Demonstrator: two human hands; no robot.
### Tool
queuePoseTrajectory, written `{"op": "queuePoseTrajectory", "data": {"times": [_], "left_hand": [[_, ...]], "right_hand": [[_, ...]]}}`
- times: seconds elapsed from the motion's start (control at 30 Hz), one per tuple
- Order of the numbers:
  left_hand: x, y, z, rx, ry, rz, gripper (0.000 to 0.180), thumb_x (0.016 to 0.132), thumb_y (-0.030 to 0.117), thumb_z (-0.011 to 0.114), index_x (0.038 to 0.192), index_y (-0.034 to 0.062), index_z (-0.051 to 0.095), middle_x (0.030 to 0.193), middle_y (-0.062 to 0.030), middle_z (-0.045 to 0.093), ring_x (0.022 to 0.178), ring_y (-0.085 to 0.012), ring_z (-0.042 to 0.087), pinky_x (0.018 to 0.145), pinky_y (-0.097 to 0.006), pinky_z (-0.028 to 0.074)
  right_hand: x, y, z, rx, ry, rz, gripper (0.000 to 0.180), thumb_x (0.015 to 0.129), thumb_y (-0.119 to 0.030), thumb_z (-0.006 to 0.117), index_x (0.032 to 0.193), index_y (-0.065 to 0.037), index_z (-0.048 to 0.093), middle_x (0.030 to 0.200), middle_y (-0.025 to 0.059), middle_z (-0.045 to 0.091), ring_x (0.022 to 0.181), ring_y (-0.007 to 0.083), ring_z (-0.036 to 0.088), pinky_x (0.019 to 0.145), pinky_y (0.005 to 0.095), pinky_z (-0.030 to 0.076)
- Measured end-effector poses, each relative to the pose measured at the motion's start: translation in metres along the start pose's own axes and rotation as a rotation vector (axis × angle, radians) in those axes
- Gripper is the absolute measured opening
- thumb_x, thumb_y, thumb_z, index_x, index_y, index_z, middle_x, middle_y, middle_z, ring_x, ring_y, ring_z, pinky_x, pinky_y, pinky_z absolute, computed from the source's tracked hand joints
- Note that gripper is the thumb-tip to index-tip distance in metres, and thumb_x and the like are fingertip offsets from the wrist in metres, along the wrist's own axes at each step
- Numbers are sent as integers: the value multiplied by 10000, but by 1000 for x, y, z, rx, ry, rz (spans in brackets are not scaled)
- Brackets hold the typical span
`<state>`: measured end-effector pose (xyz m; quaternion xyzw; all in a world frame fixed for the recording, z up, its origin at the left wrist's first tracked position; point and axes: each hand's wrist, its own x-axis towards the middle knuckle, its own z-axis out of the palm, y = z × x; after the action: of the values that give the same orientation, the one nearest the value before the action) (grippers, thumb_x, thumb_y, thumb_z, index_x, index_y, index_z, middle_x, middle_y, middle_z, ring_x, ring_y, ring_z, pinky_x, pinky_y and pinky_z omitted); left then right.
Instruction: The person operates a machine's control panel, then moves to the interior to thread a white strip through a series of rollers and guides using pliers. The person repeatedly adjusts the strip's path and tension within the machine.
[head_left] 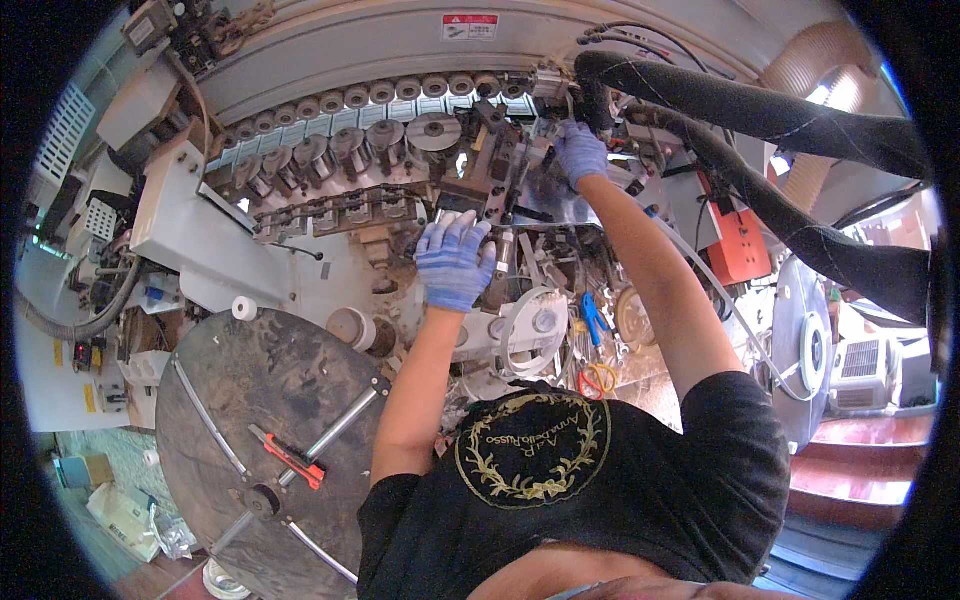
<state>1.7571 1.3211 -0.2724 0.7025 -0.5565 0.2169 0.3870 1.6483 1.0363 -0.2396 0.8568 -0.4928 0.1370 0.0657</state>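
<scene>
Both my hands wear blue-and-white striped gloves. My left hand (455, 262) lies against the near side of a dark metal block (466, 194) on the machine, its fingers stretched out and a little apart. Close to its fingertips stands a short silver cylinder (504, 253). Farther forward, my right hand (580, 152) reaches in beside the machine's metal head, just left of the end of a thick black sleeved hose (660, 84). Its fingertips are hidden among the parts, so what they touch does not show. A shiny metal plate (560, 195) sits just below that hand.
Rollers (350, 150) line the machine at the far left. A large round dark disc (290, 390) carries a red-and-black cutter (290, 458). Blue-handled pliers (592, 318), scissors with red-and-yellow handles (597, 379) and a white ring-shaped roll (512, 345) lie near my body.
</scene>
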Motion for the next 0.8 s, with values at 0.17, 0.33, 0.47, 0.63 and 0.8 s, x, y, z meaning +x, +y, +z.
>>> {"op": "queuePoseTrajectory", "data": {"times": [0.17,0.33,0.47,0.63,0.8], "left_hand": [[0,-2,-4,11,12,5,264,733,295,634,978,198,617,1124,11,582,1099,-223,507,957,-418,358],[-2,-1,0,9,22,-9,250,740,292,628,973,203,619,1103,20,599,1083,-218,519,954,-414,358],[-1,-1,2,-13,28,0,249,734,286,628,968,203,618,1104,21,598,1069,-217,524,950,-413,361],[0,-1,-1,-12,31,-9,251,723,282,633,962,208,614,1106,19,593,1067,-214,521,941,-409,365],[0,-2,-1,-15,36,-4,257,721,282,637,966,211,607,1114,19,584,1074,-209,516,939,-407,363]], "right_hand": [[2,-16,-17,-184,-94,-195,237,874,-192,440,1070,-73,503,1036,139,626,950,298,620,736,477,470],[19,-17,-16,-209,-133,-259,205,839,-136,461,1016,-44,507,926,188,655,853,334,651,701,457,492],[28,-9,-7,-227,-195,-218,195,843,-144,458,1007,-54,512,924,198,657,859,343,651,694,460,495],[31,-9,-7,-183,-264,-228,271,871,-156,418,1090,-26,509,989,204,644,913,342,638,750,447,499],[26,-10,-17,-265,-355,-203,342,865,-193,441,1151,-13,494,1025,203,634,949,342,626,781,435,494]]}}
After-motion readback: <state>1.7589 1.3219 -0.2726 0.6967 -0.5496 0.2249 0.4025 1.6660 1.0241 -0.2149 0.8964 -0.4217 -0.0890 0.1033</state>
